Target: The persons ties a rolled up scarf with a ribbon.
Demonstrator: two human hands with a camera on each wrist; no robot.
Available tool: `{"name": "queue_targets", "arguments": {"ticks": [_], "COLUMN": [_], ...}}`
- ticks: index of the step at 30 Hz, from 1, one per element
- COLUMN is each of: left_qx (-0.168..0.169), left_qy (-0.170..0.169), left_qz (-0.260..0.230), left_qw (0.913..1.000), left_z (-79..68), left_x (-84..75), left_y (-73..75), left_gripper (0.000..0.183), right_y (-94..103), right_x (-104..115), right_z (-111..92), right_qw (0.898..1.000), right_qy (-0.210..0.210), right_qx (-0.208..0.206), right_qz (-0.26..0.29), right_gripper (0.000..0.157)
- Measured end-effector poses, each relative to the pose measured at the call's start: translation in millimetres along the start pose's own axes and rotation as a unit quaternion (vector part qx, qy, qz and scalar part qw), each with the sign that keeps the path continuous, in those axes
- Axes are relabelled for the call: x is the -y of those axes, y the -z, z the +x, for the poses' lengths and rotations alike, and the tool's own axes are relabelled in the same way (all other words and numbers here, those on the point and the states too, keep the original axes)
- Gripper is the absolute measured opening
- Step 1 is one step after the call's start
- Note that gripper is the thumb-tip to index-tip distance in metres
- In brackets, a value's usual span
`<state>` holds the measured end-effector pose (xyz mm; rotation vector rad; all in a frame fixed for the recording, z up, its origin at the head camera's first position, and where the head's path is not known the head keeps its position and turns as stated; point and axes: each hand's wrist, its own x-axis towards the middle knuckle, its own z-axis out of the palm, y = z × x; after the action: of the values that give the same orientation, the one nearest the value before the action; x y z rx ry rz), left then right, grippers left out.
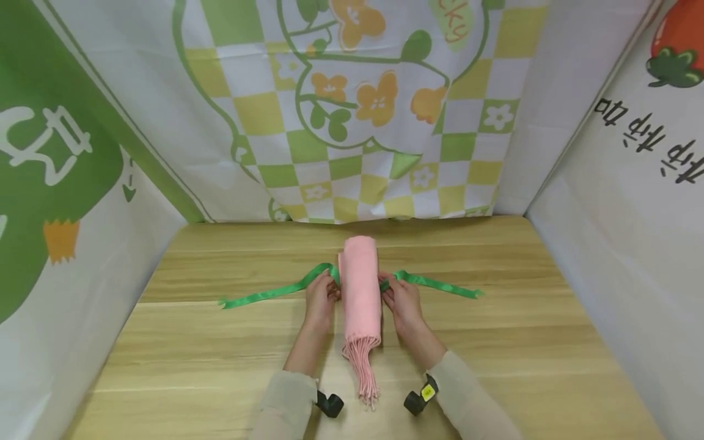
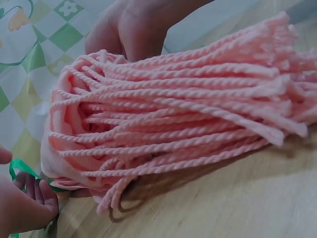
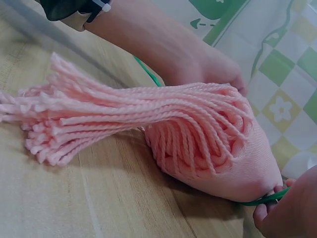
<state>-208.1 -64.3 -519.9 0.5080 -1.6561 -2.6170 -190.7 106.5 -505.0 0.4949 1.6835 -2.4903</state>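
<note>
A rolled pink scarf (image 1: 361, 287) lies lengthwise on the table, its twisted fringe (image 2: 188, 109) pointing toward me. A green ribbon (image 1: 275, 294) stretches out on both sides of the roll and seems to pass beneath it; the part under the scarf is hidden. On the left side, my left hand (image 1: 321, 300) holds the ribbon with curled fingers close against the roll. Across from it, my right hand (image 1: 406, 302) pinches the ribbon at the scarf's other side, as the right wrist view shows. Both ribbon tails trail outward over the wood.
The light wooden table (image 1: 220, 354) ends at a checkered cloth backdrop (image 1: 385, 153). Printed white panels flank it at left and right (image 1: 632, 214). Black wrist cameras (image 1: 420, 396) sit on both wrists, either side of the fringe.
</note>
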Motion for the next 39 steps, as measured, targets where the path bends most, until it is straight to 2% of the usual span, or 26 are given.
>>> {"name": "queue_targets", "arguments": {"ticks": [3,8,12,17,24,27,30,34,39], "left_qx": [0.002,-0.02,-0.028,-0.032,-0.046,-0.033,-0.017,0.006,0.036], "left_qy": [-0.01,-0.027,-0.038,-0.06,-0.092,-0.103,-0.124,-0.145,-0.147], "left_qz": [0.031,0.061,0.078,0.116,0.146,0.167,0.212,0.246,0.242], "left_qw": [0.9995,0.9976,0.9958,0.9909,0.9839,0.9799,0.9693,0.9585,0.9583], "left_z": [-1.2,-0.9,-2.0,-5.7,-9.7,-11.3,-13.7,-14.1,-12.9], "left_x": [1.8,3.7,1.0,-3.3,-5.1,-7.3,-9.8,-10.7,-12.0], "left_y": [-0.3,-1.8,-1.7,-3.9,-12.8,-17.1,-21.8,-24.8,-26.3], "left_gripper": [0.044,0.028,0.026,0.028,0.02,0.018,0.018,0.018,0.018], "right_y": [-0.4,-2.7,-4.7,-6.2,-9.4,-11.9,-13.5,-15.0,-14.3], "right_x": [0.0,0.3,0.6,1.8,1.6,2.1,3.6,4.5,4.3], "right_z": [-0.9,-1.1,0.3,1.5,4.0,4.3,3.5,4.0,6.0], "right_qw": [1.0,1.0,0.999,0.998,0.994,0.992,0.989,0.985,0.98], "right_qy": [0.001,0.01,0.009,0.027,0.057,0.068,0.089,0.114,0.139], "right_qx": [-0.001,0.006,-0.015,-0.032,-0.033,-0.038,-0.035,-0.018,-0.007], "right_qz": [-0.002,-0.012,-0.036,-0.055,-0.089,-0.1,-0.116,-0.126,-0.139], "right_gripper": [0.037,0.038,0.031,0.041,0.027,0.021,0.021,0.021,0.019]}}
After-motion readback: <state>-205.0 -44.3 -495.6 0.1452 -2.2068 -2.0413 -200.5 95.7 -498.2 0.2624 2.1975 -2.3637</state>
